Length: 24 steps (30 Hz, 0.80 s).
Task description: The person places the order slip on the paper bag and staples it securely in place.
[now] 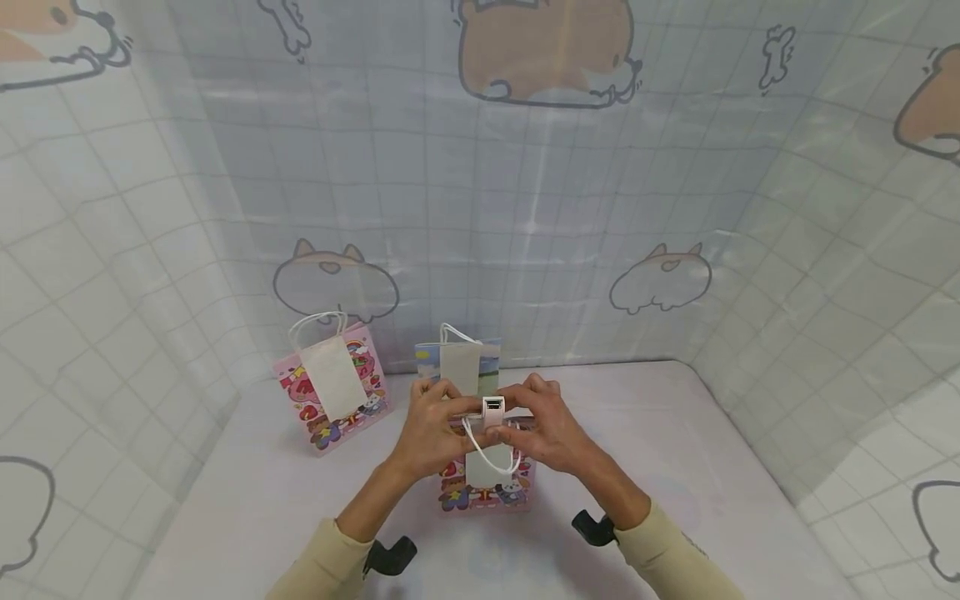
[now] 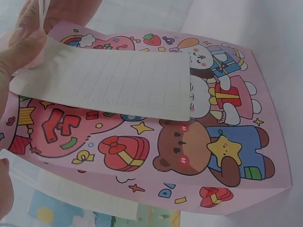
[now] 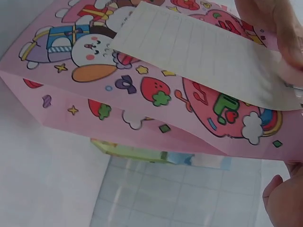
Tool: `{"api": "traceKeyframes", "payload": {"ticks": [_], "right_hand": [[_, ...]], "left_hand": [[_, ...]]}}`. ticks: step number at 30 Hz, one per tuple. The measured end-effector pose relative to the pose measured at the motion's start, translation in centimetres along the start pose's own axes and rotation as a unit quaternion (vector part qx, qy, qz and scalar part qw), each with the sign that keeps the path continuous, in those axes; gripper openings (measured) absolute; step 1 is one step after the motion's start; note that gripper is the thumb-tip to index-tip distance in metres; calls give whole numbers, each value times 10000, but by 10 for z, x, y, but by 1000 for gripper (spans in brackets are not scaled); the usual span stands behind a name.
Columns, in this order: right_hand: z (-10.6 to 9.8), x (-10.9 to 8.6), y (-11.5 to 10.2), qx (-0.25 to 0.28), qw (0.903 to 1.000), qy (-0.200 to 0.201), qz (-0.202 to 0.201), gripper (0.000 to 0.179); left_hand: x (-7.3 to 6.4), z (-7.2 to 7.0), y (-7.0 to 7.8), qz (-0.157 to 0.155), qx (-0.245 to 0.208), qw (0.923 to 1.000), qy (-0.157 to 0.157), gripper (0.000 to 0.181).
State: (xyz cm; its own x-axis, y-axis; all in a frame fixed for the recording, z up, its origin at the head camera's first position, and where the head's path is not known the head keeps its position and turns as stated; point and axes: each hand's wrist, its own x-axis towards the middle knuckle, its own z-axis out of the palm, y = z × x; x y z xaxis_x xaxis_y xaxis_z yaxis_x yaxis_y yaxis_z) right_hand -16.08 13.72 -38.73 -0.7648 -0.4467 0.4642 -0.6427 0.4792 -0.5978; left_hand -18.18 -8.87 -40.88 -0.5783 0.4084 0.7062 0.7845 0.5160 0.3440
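Observation:
A pink cartoon-print paper gift bag [image 1: 453, 498] stands upright in front of me, a lined paper slip [image 2: 118, 80] lying against its front from the top edge. Both hands meet at the bag's top. There, my left hand [image 1: 433, 427] and right hand [image 1: 551, 427] pinch a small pink-and-white device [image 1: 492, 410] with a dark slot in its end, like a mini stapler, between fingers and thumbs. The bag's white cord handle [image 1: 483, 460] droops over the front, below the device. In the wrist views the fingers hide most of the device.
Another pink gift bag [image 1: 303, 408] with a paper slip and raised handles leans at the back left. Behind my hands stands a blue-green landscape-print bag [image 1: 489, 367], also with a slip. The pale table [image 1: 645, 467] meets a grid-patterned curtain [image 1: 525, 192] at the back.

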Motion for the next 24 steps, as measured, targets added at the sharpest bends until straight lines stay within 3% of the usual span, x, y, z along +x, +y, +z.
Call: {"api": "traceKeyframes", "payload": {"ticks": [8, 14, 21, 24], "right_hand": [[-2, 1, -5, 196, 9983, -140, 529, 44], [-6, 2, -6, 521, 9966, -52, 640, 44], [-8, 2, -3, 807, 9957, -21, 460, 43], [-8, 2, -4, 682, 9962, 38, 545, 42]], "left_hand": [[-5, -4, 0, -253, -157, 9991, -312, 54], [-11, -13, -2, -553, -611, 9947, -622, 50], [-17, -17, -7, -593, -874, 9927, -588, 30], [-19, -17, -7, -615, -874, 9929, -529, 24]]}}
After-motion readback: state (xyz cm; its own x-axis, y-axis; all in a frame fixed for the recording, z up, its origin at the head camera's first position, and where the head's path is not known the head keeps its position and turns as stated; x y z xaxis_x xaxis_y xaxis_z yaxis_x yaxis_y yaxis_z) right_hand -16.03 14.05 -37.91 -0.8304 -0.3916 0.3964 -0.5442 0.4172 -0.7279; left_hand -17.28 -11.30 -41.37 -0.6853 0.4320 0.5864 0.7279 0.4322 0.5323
